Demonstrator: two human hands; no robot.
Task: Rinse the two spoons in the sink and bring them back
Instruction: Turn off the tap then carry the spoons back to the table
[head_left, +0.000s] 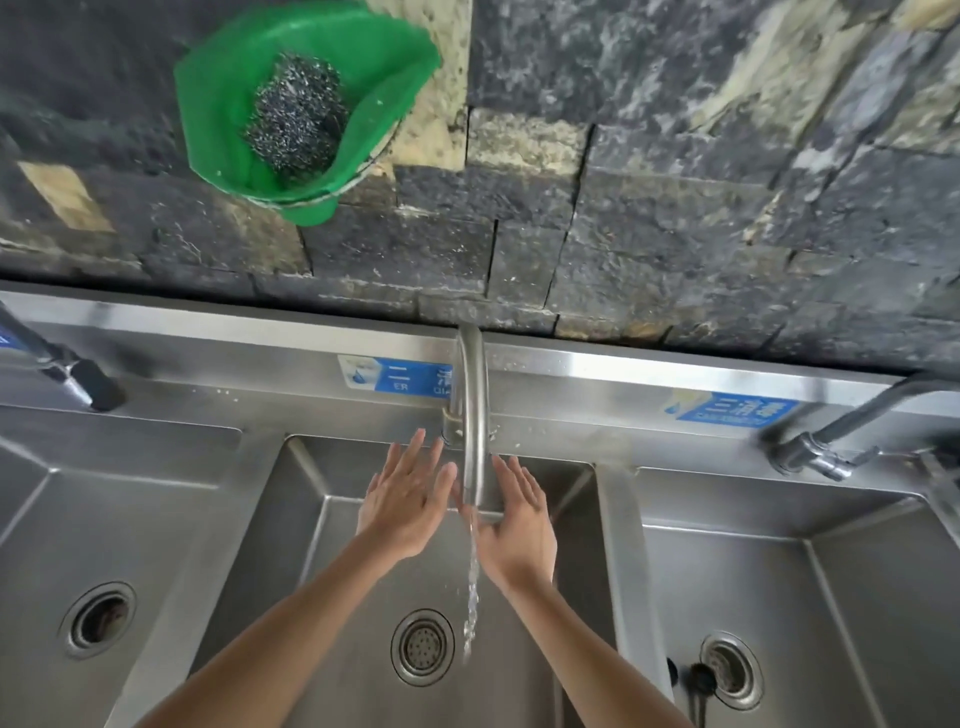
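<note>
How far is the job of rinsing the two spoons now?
Done: water runs from the faucet into the middle sink. In hand: nothing; the left hand and right hand are open and empty beside the stream. No spoon is visible in this view, so I cannot tell whether rinsing is over. Bringing them back remains.

- Left hand (402, 501): held flat, back upward, fingers spread and stretched forward, nothing held.
- Right hand (519, 525): flat, fingers together, tilted inward, empty.
- Both bare forearms reach forward, converging; hands near, not touching.
</note>
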